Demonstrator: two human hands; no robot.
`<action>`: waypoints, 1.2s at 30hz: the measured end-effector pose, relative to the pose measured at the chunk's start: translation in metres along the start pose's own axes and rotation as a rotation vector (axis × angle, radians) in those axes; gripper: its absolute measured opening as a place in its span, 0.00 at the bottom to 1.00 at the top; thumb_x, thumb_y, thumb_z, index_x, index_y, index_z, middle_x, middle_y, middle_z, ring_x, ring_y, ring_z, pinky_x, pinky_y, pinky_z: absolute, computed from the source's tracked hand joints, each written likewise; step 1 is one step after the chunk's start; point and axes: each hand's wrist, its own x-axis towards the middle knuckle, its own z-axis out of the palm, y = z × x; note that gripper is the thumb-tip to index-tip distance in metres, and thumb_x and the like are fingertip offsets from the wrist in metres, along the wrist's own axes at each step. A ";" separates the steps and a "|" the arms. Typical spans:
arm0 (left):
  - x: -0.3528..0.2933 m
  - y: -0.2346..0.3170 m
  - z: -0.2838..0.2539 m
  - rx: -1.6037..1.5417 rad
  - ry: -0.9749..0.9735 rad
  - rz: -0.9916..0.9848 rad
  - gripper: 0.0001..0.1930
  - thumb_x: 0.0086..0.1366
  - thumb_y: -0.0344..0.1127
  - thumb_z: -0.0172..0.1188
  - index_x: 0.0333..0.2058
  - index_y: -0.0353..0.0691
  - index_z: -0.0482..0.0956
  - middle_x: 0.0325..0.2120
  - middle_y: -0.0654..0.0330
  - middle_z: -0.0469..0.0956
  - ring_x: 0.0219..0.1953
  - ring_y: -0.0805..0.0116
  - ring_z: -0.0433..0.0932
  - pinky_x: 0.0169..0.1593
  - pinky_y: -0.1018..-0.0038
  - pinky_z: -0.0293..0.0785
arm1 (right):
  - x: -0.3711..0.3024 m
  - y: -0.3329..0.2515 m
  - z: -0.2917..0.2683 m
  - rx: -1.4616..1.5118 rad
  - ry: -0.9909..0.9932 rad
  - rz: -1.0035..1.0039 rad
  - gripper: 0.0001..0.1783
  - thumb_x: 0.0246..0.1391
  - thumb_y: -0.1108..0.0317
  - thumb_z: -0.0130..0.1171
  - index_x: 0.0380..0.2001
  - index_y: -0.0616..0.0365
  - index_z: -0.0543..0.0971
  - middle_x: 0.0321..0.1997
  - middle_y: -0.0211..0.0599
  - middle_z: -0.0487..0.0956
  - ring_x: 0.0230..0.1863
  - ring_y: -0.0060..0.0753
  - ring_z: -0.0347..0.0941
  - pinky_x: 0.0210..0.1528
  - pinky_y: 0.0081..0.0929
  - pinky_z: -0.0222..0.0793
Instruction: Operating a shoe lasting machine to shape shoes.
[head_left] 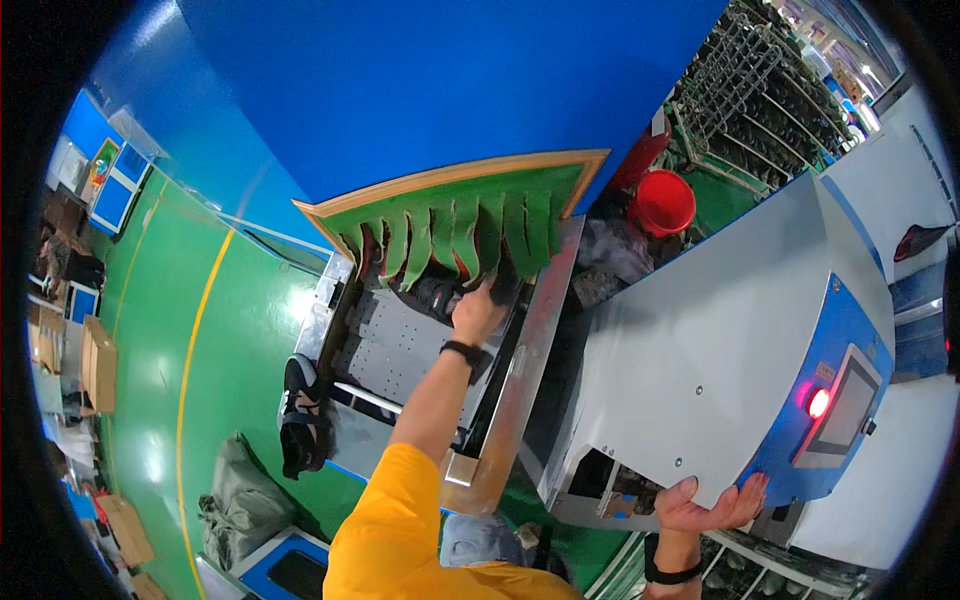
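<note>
My left hand [478, 314], on a yellow-sleeved arm with a black wristband, reaches to the slit green curtain [455, 235] of a blue machine [450, 80]. Its fingers are closed around a black shoe [508, 284] partly hidden by the strips. Just left of it, another dark shoe [432, 294] lies on the perforated grey conveyor [390, 340] under the curtain. At the lower right my right hand [710, 507] is open, thumb and fingers apart, against the lower edge of a grey machine cabinet [690, 370], below its blue control panel [838, 400].
Two black-and-white shoes [302, 385] sit at the conveyor's left edge. A red light [819, 403] glows beside a screen. Behind the cabinet stand a red bucket [663, 203] and wire racks [730, 80]. A grey-green sack [245, 500] lies on the green floor [240, 340].
</note>
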 end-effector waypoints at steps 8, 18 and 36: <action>0.018 0.000 -0.018 0.006 -0.122 -0.109 0.38 0.55 0.59 0.65 0.58 0.38 0.75 0.49 0.42 0.81 0.53 0.44 0.80 0.55 0.55 0.76 | 0.004 -0.008 0.004 0.023 0.062 -0.014 0.29 0.68 0.54 0.49 0.65 0.60 0.61 0.66 0.61 0.67 0.68 0.60 0.62 0.68 0.56 0.52; -0.255 -0.033 -0.121 0.090 -0.202 0.178 0.27 0.56 0.61 0.65 0.45 0.47 0.82 0.34 0.45 0.84 0.41 0.44 0.83 0.45 0.52 0.78 | 0.013 -0.006 0.012 0.053 0.222 0.019 0.23 0.66 0.55 0.51 0.55 0.60 0.73 0.61 0.52 0.75 0.64 0.53 0.69 0.68 0.47 0.55; -0.529 -0.092 -0.075 0.128 -0.021 -0.146 0.29 0.55 0.63 0.65 0.48 0.49 0.83 0.34 0.49 0.80 0.40 0.49 0.82 0.42 0.55 0.78 | 0.018 -0.007 0.008 0.295 0.232 -0.002 0.26 0.61 0.54 0.62 0.59 0.51 0.75 0.66 0.44 0.73 0.65 0.49 0.71 0.59 0.46 0.67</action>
